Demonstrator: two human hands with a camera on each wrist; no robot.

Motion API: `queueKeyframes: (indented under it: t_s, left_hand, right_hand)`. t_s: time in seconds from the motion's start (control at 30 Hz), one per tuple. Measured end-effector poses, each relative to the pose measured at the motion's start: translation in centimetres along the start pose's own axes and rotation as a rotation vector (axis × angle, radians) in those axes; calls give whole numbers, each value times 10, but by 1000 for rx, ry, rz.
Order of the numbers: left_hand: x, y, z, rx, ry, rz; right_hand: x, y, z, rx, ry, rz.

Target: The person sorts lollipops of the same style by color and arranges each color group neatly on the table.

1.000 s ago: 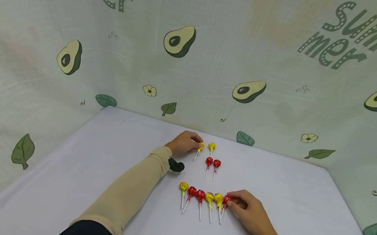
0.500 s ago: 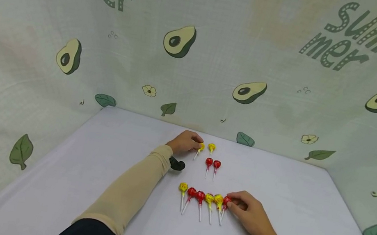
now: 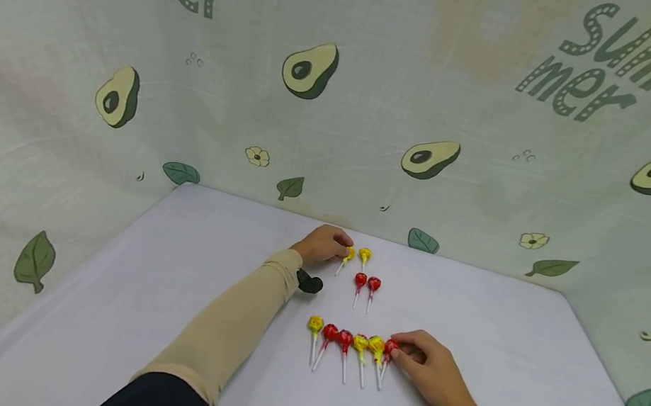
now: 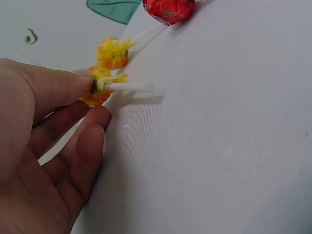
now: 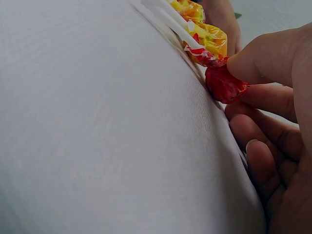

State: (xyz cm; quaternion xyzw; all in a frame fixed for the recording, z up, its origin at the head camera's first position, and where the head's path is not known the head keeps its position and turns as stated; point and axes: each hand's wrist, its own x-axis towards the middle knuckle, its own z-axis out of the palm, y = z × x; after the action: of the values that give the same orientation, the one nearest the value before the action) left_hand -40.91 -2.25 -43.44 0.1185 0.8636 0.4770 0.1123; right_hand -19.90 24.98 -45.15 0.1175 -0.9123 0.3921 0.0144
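**A:** Has anything shifted since a second ago?

**B:** Hardly. Both hands sit where they were and the sweets have not changed places; only the head view has drifted a touch.

**A:** Start from the left, then.

**B:** The left hand (image 3: 323, 244) lies at the far side of the white cloth-covered table (image 3: 88, 307), its thumb and fingers curled round the head of a yellow-wrapped lollipop with a white stick (image 4: 100, 87). The stick points out from the fingers towards the person. Just beside it lies a second yellow-wrapped lollipop (image 3: 365, 255), and nearer the person a pair of red-wrapped lollipops (image 3: 366, 283) lie side by side.

**A:** So four in that far cluster?

**B:** Yes, two yellow behind, two red in front, sticks pointing roughly towards the person.

**A:** And nearer?

**B:** A row of six wrapped lollipops (image 3: 349, 342): yellow, red, red, yellow, yellow, red, from left to right. The right hand (image 3: 433, 372) is at its right end, thumb and fingertips pinching the head of the last red-wrapped lollipop (image 5: 223, 84), which touches the yellow one next to it.

**A:** How far along would you say the sorting is?

**B:** My guess is under halfway. The far cluster looks grouped by colour, while the near row is still mixed, so six seem left to move. Each hand has a sweet in its grip, yet neither sweet looks lifted clear of the cloth.

**A:** Anything else around?

**B:** An avocado-printed fabric backdrop (image 3: 344, 91) behind the table.
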Motion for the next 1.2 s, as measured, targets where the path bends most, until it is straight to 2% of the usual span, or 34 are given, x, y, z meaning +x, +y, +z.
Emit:
queueKeyframes:
  t_s: [0.2,0.53,0.77,1.0,1.2]
  left_hand:
    - [2,3,3,17,15,8]
    - [5,3,9,37,34,-24]
    - [6,4,10,15,15,-44]
    - [6,6,7,34,15,-7]
    - [5,6,3,41,12,-4]
  right_hand:
    - [-2,0,-1,0,6,-3]
    - [-4,2,1,-3,11,-4]
    - [-5,3,2,3,1,11]
    - [-3,1,-1,-1,14,-5]
    - [1,3,0,-24,10,-19]
